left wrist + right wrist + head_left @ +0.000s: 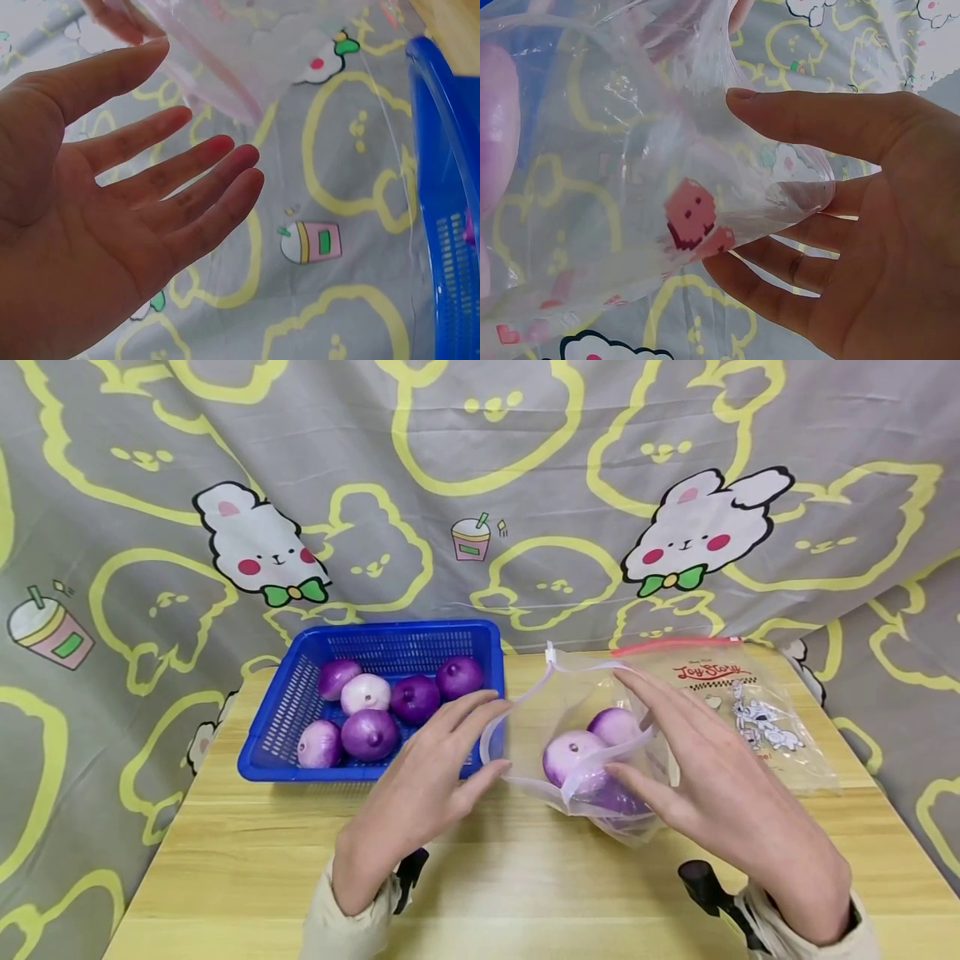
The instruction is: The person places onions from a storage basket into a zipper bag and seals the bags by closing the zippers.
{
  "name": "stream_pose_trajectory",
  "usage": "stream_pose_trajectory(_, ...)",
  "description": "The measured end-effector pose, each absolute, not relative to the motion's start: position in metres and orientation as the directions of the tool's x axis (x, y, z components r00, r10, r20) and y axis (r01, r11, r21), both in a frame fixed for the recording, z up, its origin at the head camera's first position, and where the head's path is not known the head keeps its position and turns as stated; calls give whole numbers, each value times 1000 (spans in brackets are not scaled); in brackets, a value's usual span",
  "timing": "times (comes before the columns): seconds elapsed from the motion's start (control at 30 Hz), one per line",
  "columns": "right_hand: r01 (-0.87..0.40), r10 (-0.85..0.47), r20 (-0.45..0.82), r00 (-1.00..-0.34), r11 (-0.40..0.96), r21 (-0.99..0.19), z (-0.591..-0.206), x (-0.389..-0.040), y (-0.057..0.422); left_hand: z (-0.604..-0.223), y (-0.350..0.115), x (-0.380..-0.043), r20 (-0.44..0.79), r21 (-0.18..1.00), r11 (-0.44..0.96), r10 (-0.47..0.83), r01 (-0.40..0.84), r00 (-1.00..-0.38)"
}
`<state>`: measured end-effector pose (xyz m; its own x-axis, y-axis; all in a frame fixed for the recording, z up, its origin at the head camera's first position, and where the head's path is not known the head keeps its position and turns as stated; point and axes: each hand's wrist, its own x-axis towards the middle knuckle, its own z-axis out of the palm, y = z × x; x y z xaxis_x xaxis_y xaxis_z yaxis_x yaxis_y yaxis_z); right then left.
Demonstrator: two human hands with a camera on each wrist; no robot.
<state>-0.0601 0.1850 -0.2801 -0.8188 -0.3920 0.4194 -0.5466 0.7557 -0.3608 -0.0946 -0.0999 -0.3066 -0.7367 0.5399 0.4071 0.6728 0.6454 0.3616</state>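
Note:
A clear zip bag [528,747] with a pale rim stands with its mouth spread, holding a few purple-and-white onions [564,762]. My left hand [420,777] is at the bag's left rim, thumb and fingers apart; the left wrist view shows its palm holding nothing, with part of the bag [217,71] beyond the thumb. At the right rim, my right hand [712,768] has its thumb and fingers spread. In the right wrist view the bag's edge [810,187] lies between that thumb and the nearly straight fingers, against the fingers.
A blue basket [315,774] with several purple and white onions [370,734] stands left of the bag. Behind my right hand a flat clear bag [787,760] with a red zip and printed figures lies on the wooden table [480,893]. A patterned grey cloth [570,510] hangs behind.

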Motion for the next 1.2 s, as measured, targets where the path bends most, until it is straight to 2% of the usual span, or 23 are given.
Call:
stream_pose_trajectory(0.57, -555, -399, 423, -814, 750, -360, -281, -62, 184, -313, -138, -124, 367, 471, 695, 406, 544, -837)
stream_pose_trajectory(1.2, -533, -387, 399, -831, 759, -374, -281, -63, 183, -324, -172, -141, 347, 461, 778, 285, 427, -894)
